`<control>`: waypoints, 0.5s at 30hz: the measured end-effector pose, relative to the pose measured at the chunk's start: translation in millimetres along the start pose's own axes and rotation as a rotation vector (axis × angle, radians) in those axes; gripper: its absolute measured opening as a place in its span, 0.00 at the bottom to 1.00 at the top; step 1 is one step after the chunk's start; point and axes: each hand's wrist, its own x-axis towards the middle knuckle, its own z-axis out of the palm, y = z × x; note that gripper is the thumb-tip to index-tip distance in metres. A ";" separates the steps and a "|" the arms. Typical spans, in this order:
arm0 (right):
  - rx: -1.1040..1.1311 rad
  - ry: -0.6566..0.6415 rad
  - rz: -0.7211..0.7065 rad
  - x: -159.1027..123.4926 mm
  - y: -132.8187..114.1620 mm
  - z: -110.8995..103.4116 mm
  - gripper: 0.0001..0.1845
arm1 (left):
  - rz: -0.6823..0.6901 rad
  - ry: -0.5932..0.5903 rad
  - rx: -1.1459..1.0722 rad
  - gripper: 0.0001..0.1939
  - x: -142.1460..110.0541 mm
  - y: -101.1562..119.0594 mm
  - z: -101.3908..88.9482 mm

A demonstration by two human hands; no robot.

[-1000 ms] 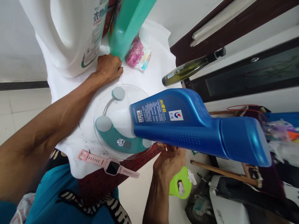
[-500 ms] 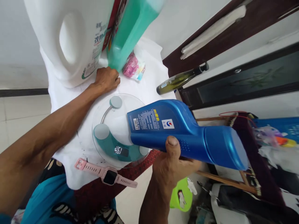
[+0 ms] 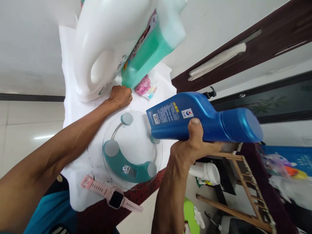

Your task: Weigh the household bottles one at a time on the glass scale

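My right hand grips a blue plastic bottle with a ribbed blue cap, its thumb across the near side. Held nearly sideways, the bottle has its base over the right part of a round glass scale; whether they touch I cannot tell. Lit digits show on the scale's teal panel. My left hand rests as a closed fist on the white cloth, beyond the scale. It lies beside a large white jug and a jug of green liquid.
A pink tissue pack lies by the green jug. Near the table's front edge is a pink-strapped smartwatch. The blue bottle partly hides a dark-capped bottle. A wooden rack and a lime-green bin stand lower right.
My right hand, earlier below the bottle, now has its thumb over it. The bottle has moved off the scale's panel side, showing more of the scale. My left fist stays put; the camera view has shifted.
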 end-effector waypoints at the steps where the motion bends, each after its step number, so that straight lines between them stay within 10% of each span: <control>1: 0.002 -0.023 -0.006 7.2 2.3 9.3 0.29 | 0.003 -0.003 0.004 0.27 -0.4 0.1 -0.7; 15: -0.205 0.021 -0.036 70.3 91.7 126.5 0.33 | 0.013 -0.022 -0.034 0.24 -0.5 1.4 -3.5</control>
